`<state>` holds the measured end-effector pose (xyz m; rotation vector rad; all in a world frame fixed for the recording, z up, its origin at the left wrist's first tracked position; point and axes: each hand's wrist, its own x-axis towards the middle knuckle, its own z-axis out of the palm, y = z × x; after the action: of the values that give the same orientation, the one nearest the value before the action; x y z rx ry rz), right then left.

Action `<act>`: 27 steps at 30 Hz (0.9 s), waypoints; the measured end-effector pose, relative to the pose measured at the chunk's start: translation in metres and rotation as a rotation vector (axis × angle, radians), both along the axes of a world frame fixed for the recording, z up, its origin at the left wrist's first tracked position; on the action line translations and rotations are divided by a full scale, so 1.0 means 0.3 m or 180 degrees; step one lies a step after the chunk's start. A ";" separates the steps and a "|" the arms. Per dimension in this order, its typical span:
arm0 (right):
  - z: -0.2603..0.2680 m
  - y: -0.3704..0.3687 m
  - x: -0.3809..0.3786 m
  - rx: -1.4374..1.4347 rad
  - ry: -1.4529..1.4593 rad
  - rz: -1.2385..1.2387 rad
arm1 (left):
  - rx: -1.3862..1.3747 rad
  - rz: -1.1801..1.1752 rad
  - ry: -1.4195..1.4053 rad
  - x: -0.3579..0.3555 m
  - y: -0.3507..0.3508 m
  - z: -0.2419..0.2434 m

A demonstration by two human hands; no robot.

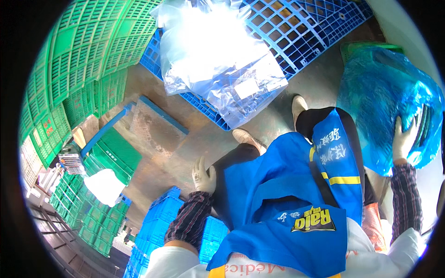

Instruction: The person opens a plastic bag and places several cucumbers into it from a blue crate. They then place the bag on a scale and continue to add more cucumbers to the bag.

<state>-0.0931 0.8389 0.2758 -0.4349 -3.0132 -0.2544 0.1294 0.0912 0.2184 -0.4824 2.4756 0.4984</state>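
My right hand [406, 137], in a pale glove, rests on a large blue plastic bag [379, 104] at the right, beside several dark curved items showing at an opening in the film; whether it grips anything is unclear. My left hand [203, 175], also gloved, hangs by my left knee with its fingers apart and holds nothing. A blue apron [295, 180] covers my lap. Ahead of my feet, clear plastic bags [250, 87], partly washed out by glare, lie on a blue plastic pallet [295, 41]. One bag bears a white label.
Tall stacks of green plastic crates [90, 45] stand at the left. A flat cart [156, 121] with a blue edge is on the floor beside them. Blue crates [156, 222] are stacked behind my left arm. A white bag [104, 187] lies near a green crate [118, 153].
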 end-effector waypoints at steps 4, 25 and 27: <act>0.021 -0.062 -0.017 0.0029 -0.0058 -0.0159 | -0.0587 -0.0561 -0.0018 -0.020 0.080 0.064; 0.573 -0.900 1.396 -0.1785 -0.0133 -0.1227 | -0.0942 -0.1271 0.1195 -0.163 -0.383 0.953; 0.617 -1.090 1.745 -0.1750 -0.0523 -0.1536 | -0.0637 -0.1301 0.1400 -0.165 -0.450 1.031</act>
<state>0.4305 0.5118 0.4608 -1.2382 -3.0467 0.5549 0.0799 -0.0439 0.5275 0.0807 2.9587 0.2033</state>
